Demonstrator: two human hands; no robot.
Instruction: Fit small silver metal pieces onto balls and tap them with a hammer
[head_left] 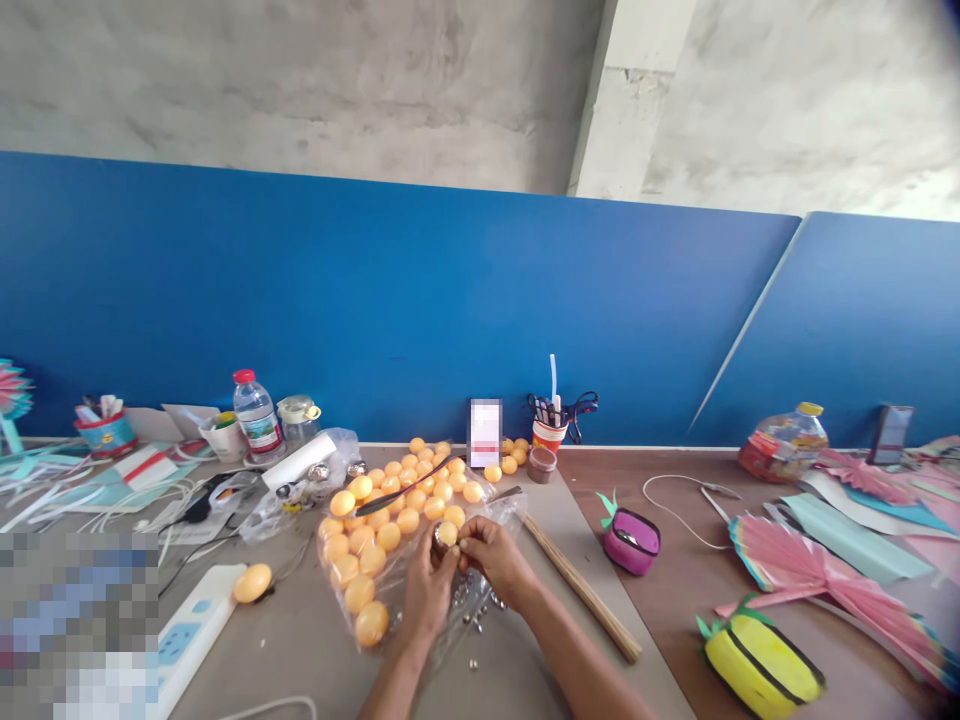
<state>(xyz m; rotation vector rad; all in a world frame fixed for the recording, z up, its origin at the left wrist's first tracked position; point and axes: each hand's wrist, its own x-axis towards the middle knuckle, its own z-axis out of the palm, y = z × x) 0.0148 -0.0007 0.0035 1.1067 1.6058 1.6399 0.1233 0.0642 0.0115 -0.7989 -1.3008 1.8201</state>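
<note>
Both my hands meet over the near edge of a clear plastic bag [424,625] on the table. My left hand [429,592] is closed round a small round piece [446,535] with a shiny dark rim and a pale orange middle. The fingers of my right hand [495,562] are pinched together at its right side; whether they grip the piece or something smaller, I cannot make out. Several orange balls [388,537] lie in and around the bag just beyond my hands. Small silver beads [473,664] are scattered beneath them.
A bundle of thin sticks [581,585] lies to the right, beside a purple pouch [631,541] and a yellow pouch [765,665]. A power strip [187,640] is at left. Behind stand a water bottle [257,415], a phone [484,432] and a pen cup [549,437].
</note>
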